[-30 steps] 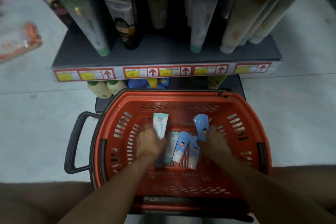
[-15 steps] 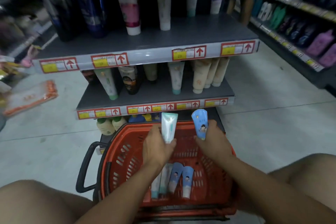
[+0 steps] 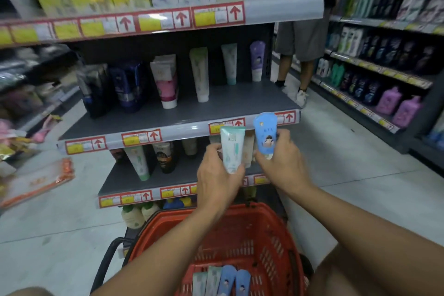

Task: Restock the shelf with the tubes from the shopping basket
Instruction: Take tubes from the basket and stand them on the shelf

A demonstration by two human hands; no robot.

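head view. centre right of the frame: the left hand [image 3: 217,176] grips a white-and-mint plastic tube [image 3: 231,149], held upright with its flat crimped end up; just beside it the right hand [image 3: 286,163] grips a light blue plastic tube with a cartoon figure [image 3: 265,136], also crimped end up. both tubes stand in front of the price-label edge of the grey metal middle shelf [image 3: 168,115], near its right end and apart from it.

lower centre: an orange-red slotted plastic shopping basket [image 3: 276,235] with a black handle [image 3: 105,262] at its left; four more tubes lie side by side on its floor at the bottom edge, two mint [image 3: 206,282] and two blue [image 3: 234,281].

middle of the frame: the shelf carries upright tubes standing on their caps, among them a white-and-pink tube [image 3: 165,80], a tall pale green tube [image 3: 200,73] and a lilac tube [image 3: 257,60], with dark pouches [image 3: 113,86] at its left.

upper right: a second person's legs [image 3: 296,67] stand in the aisle.
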